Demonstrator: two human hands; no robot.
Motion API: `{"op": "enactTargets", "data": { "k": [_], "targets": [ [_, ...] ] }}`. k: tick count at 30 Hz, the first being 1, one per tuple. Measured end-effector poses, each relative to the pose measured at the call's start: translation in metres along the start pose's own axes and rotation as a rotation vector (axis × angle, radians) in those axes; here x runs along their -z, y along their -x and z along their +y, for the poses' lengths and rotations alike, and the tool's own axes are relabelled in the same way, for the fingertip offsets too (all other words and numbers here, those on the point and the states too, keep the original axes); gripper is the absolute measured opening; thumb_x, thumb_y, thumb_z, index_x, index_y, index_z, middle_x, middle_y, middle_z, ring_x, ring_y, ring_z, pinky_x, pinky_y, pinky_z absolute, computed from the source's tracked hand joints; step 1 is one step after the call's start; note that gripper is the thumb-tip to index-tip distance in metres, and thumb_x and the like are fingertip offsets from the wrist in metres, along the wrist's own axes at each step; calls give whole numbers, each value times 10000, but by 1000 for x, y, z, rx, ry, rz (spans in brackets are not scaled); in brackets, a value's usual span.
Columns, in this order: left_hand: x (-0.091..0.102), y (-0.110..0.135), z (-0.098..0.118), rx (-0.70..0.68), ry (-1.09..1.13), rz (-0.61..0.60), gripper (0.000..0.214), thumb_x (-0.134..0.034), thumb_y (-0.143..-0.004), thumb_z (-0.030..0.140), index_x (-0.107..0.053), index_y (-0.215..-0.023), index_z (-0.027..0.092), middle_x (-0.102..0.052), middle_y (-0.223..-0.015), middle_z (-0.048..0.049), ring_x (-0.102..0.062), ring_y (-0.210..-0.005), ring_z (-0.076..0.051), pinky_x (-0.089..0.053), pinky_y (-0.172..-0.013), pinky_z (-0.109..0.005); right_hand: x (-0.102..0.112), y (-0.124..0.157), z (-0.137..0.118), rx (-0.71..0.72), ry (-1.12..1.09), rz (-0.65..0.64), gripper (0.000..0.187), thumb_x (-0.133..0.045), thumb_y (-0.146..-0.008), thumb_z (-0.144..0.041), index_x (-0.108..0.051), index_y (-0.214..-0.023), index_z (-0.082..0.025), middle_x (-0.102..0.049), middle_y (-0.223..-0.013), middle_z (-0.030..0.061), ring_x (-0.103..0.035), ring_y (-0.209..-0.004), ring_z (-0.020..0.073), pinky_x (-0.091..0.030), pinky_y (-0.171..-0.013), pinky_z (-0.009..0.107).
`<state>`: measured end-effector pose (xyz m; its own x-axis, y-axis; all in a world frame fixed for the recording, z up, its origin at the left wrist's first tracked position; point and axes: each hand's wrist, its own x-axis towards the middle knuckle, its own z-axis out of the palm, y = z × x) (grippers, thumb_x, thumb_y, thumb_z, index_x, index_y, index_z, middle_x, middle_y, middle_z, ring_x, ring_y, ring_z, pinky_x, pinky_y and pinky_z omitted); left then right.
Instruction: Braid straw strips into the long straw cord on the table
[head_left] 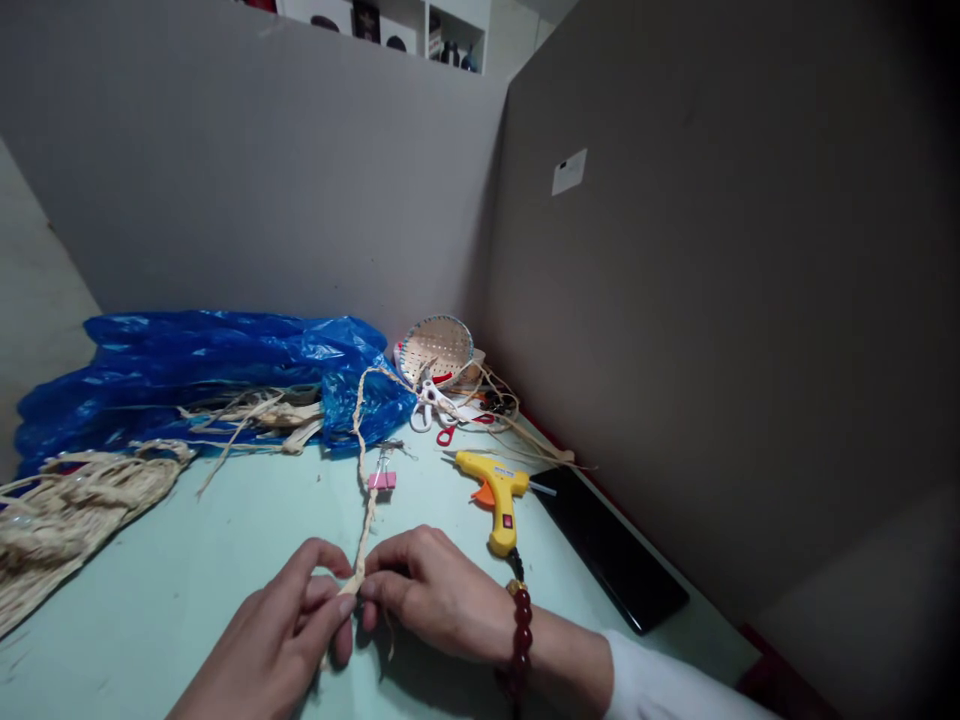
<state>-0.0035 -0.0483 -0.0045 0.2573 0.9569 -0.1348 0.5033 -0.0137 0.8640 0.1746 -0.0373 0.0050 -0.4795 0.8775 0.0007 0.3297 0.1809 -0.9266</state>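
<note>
A thin pale braid of dried plant fibre [369,520] runs from the back of the table toward me. Its near end lies between my left hand [296,620] and my right hand [427,590]. The left thumb and fingers pinch a flat strand at the end of the braid. Just to the right, my right thumb and forefinger pinch the braid at the same spot, with a loose wisp hanging below. Farther up, a pink binder clip [382,481] grips the braid. A beaded bracelet [521,635] circles my right wrist.
A yellow glue gun [499,490] lies right of the braid, beside a black flat device [615,550]. White scissors [427,405] and a small woven basket [437,345] are at the back. Blue plastic [225,345] with fibre strips and a woven fibre piece [75,520] lie left. Grey partitions enclose the table.
</note>
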Motion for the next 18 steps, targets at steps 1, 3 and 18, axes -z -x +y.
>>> {"op": "enactTargets", "data": {
  "k": [1,3,18],
  "targets": [
    [-1,2,1,-28,-41,5,260,-502,-831,503,-463,-845,246,-617,-562,53,-525,-563,-154,-345,-555,-241,-2,1,0,-4,-17,28,217,-503,-829,-137,-628,-652,-138,-539,-576,-38,-441,-551,68,-348,-598,185],
    [-3,5,4,-83,-101,16,265,-473,-855,499,-452,-775,248,-626,-579,52,-525,-561,-144,-340,-558,-236,-6,1,3,-19,-67,71,212,-534,-833,-189,-641,-655,-143,-514,-552,-44,-424,-539,71,-343,-588,189],
    [-4,11,-1,-53,-140,33,390,-455,-842,568,-531,-648,237,-579,-556,30,-502,-474,-133,-383,-478,-216,-14,5,1,18,-69,233,242,-554,-795,-165,-603,-562,-118,-356,-483,-55,-309,-517,68,-244,-491,208]
  ]
}}
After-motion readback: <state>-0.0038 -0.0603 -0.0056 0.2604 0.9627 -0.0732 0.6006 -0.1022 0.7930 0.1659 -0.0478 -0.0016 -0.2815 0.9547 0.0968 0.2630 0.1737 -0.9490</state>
